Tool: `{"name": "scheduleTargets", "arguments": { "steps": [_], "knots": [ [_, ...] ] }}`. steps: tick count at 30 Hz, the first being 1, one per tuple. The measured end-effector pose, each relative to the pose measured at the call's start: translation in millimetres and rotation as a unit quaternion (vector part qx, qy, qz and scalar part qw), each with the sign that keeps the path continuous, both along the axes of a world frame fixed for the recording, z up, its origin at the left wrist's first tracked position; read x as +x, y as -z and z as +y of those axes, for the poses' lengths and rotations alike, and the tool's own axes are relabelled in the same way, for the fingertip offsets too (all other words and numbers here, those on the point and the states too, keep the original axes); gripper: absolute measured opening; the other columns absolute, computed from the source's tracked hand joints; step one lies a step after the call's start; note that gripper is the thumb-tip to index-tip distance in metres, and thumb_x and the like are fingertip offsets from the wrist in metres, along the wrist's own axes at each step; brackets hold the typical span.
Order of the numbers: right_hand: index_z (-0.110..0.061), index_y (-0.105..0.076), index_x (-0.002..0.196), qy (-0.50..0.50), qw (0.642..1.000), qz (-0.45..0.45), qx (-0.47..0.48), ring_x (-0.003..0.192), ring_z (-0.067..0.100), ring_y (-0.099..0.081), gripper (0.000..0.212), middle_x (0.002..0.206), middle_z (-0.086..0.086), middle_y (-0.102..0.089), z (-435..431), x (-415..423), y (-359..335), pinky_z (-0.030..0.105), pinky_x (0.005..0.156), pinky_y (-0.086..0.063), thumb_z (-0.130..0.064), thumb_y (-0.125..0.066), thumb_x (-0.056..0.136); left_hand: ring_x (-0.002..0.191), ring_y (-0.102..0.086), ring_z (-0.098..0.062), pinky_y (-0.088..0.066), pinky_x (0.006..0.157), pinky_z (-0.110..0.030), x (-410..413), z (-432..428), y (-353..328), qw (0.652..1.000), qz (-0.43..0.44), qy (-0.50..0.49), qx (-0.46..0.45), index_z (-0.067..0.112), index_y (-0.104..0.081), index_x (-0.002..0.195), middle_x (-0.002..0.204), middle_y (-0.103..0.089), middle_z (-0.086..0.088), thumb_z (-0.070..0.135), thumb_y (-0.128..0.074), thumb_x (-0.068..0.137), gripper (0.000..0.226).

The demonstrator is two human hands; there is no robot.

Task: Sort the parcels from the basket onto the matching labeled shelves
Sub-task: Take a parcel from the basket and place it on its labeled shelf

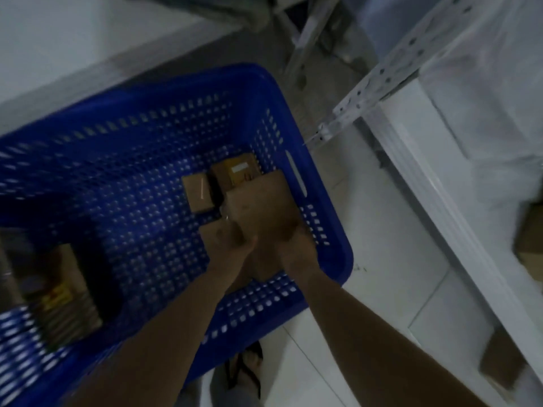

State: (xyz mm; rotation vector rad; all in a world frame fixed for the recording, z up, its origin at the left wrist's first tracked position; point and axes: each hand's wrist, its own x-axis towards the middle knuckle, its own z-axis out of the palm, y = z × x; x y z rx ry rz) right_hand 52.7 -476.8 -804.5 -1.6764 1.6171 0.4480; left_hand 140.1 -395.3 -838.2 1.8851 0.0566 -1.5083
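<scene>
A big blue perforated basket (326, 218) fills the left and middle of the blurred head view. Inside at its right end lies a large brown cardboard parcel (258, 198). My left hand (235, 245) grips its near left edge and my right hand (293, 245) grips its near right edge. Behind it sit a small brown box (198, 190) and a parcel with yellow tape and a white label (235, 171). Another taped parcel (64, 292) lies at the basket's left end.
White metal shelving (417, 189) with a perforated upright (382, 77) stands to the right, with brown boxes (531, 245) on its lower levels. The floor is white tile (367, 289). A foot in a sandal (249, 368) shows below the basket.
</scene>
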Motion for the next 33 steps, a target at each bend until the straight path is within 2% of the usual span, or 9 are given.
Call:
{"name": "scheduleTargets", "arguments": {
  "steps": [2,8,10,12,14,16,20,26,33],
  "knots": [
    [-0.005,-0.025,0.146,0.023,0.999,0.007,-0.044,0.136,0.031,-0.032,0.067,0.148,0.014,-0.03,9,-3,16,0.044,0.114,-0.032,-0.027,-0.056,0.091,0.139,-0.029,-0.032,-0.03,0.113,-0.046,-7,-5,16,0.996,0.045,-0.07,0.028,0.014,-0.006,0.15,0.157,-0.018,-0.009,0.036,-0.061,0.088,0.086],
    [-0.012,-0.047,0.124,0.073,0.991,-0.039,-0.108,0.121,0.029,-0.045,0.051,0.127,0.004,-0.049,6,-9,27,0.036,0.097,-0.044,-0.038,-0.062,0.084,0.1,-0.058,-0.018,-0.05,0.08,-0.033,-20,22,20,0.985,0.073,-0.152,-0.021,0.026,-0.047,0.126,0.134,-0.051,-0.002,0.045,-0.055,0.088,0.044],
    [-0.008,-0.058,0.094,0.226,0.953,-0.185,-0.084,0.086,0.02,-0.057,0.023,0.088,0.0,-0.06,7,-12,17,0.025,0.064,-0.045,-0.03,-0.059,0.09,0.12,-0.05,-0.027,-0.047,0.092,-0.041,-13,38,14,0.977,0.079,-0.198,-0.002,0.026,-0.035,0.141,0.144,-0.04,-0.004,0.05,-0.051,0.089,0.059],
    [-0.011,-0.062,0.08,0.268,0.937,-0.219,-0.046,0.075,0.017,-0.059,0.022,0.074,-0.002,-0.062,5,-12,5,0.029,0.062,-0.047,-0.027,-0.057,0.094,0.134,-0.037,-0.031,-0.036,0.108,-0.052,-1,54,12,0.96,0.108,-0.258,0.004,0.025,-0.025,0.148,0.154,-0.029,-0.003,0.055,-0.05,0.085,0.074],
    [-0.023,-0.063,0.098,0.259,0.938,-0.224,0.046,0.097,0.021,-0.063,0.012,0.098,-0.003,-0.066,3,-10,-4,0.036,0.085,-0.053,-0.031,-0.065,0.09,0.134,-0.039,-0.033,-0.035,0.108,-0.055,9,67,5,0.947,0.153,-0.282,-0.015,0.021,-0.027,0.148,0.153,-0.032,-0.007,0.055,-0.045,0.088,0.071],
    [-0.021,-0.055,0.123,0.293,0.896,-0.221,0.25,0.109,0.019,-0.06,0.053,0.12,-0.002,-0.062,-4,-6,-16,0.038,0.1,-0.047,-0.045,-0.073,0.079,0.126,-0.048,-0.032,-0.047,0.094,-0.048,16,73,-6,0.95,0.17,-0.26,-0.019,0.014,-0.035,0.144,0.145,-0.042,-0.008,0.051,-0.036,0.094,0.062],
    [-0.022,-0.062,0.114,0.329,0.777,-0.235,0.483,0.108,0.028,-0.065,0.068,0.112,0.008,-0.072,-10,5,-42,0.054,0.096,-0.049,-0.053,-0.084,0.057,0.128,-0.045,-0.034,-0.048,0.094,-0.043,26,78,-21,0.937,0.228,-0.258,-0.053,0.01,-0.038,0.141,0.141,-0.046,-0.014,0.048,-0.025,0.098,0.06],
    [-0.032,-0.058,0.12,0.299,0.819,-0.27,0.408,0.1,0.015,-0.067,0.053,0.115,-0.002,-0.068,16,29,-75,0.032,0.076,-0.058,-0.046,-0.077,0.072,0.125,-0.047,-0.038,-0.036,0.107,-0.054,52,57,-59,0.977,0.004,-0.215,0.009,0.007,-0.045,0.134,0.136,-0.049,-0.021,0.035,-0.036,0.1,0.045],
    [-0.03,-0.042,0.143,0.224,0.884,-0.341,0.23,0.114,0.018,-0.062,0.077,0.131,-0.002,-0.06,20,41,-124,0.038,0.1,-0.05,-0.05,-0.074,0.076,0.101,-0.066,-0.017,-0.057,0.066,-0.032,61,40,-144,0.98,0.165,-0.085,-0.073,0.035,-0.06,0.112,0.112,-0.067,0.005,0.077,-0.059,0.057,0.07]
  ]
}}
